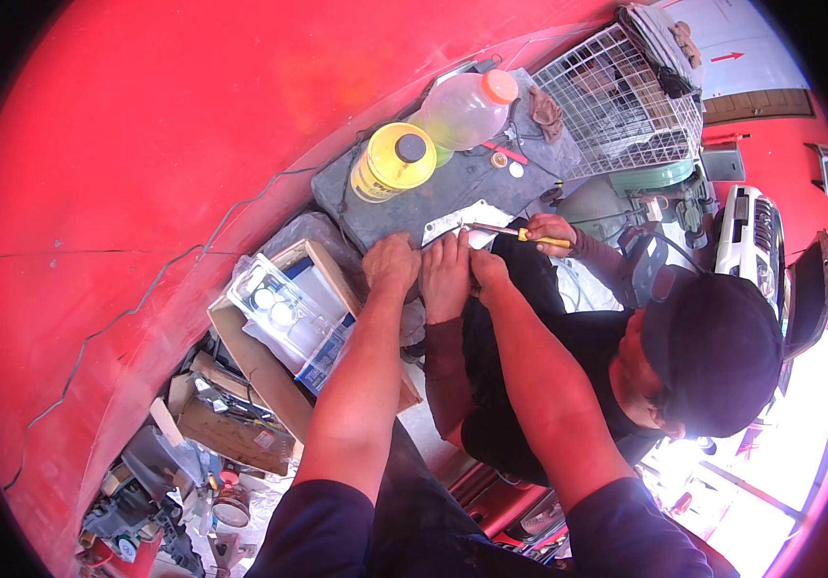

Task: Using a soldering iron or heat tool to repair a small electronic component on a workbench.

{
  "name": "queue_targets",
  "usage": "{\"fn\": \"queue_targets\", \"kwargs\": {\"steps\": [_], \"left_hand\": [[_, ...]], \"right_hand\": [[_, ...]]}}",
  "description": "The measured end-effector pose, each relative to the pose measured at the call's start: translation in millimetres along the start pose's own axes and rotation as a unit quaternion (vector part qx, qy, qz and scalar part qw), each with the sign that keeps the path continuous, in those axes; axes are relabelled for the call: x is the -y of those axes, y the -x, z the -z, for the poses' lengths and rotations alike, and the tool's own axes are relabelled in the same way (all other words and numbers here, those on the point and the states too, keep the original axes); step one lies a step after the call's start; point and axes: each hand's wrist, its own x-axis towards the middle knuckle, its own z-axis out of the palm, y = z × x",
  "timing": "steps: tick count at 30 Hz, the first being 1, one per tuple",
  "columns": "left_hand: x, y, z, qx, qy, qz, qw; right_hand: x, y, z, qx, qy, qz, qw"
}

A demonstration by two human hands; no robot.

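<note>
A pale, flat plate-like piece [479, 216] with small holes lies at the near edge of the grey work surface. My left hand [392, 263] is closed at its left end, fingertips mostly hidden. My right hand [489, 271] is closed at its near edge, its fingers partly covered. Between them a co-worker's left hand [446, 276] presses fingers on the piece. The co-worker's right hand [551, 229] holds a yellow-handled tool [535, 239] with a long metal shaft, resembling a soldering iron. Its tip reaches the piece.
A yellow bottle [390, 166] and a clear bottle with an orange cap [465, 108] stand on the work surface [361, 223]. A cardboard box [258, 358] of packages sits left of my arms. The capped co-worker [712, 352] leans close on my right, before a wire basket [616, 101].
</note>
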Motion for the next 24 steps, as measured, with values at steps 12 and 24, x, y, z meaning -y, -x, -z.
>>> {"fn": "queue_targets", "kwargs": {"steps": [12,24], "left_hand": [[-2.6,2.6,3.3,0.002,-0.006,-0.001,1.0],[-1.6,1.1,2.5,0.006,-0.011,0.006,1.0]], "right_hand": [[1.0,1.5,-0.4,0.003,-0.008,0.0,1.0],[1.8,0.3,-1.3,-0.003,-0.005,-0.012,1.0]]}}
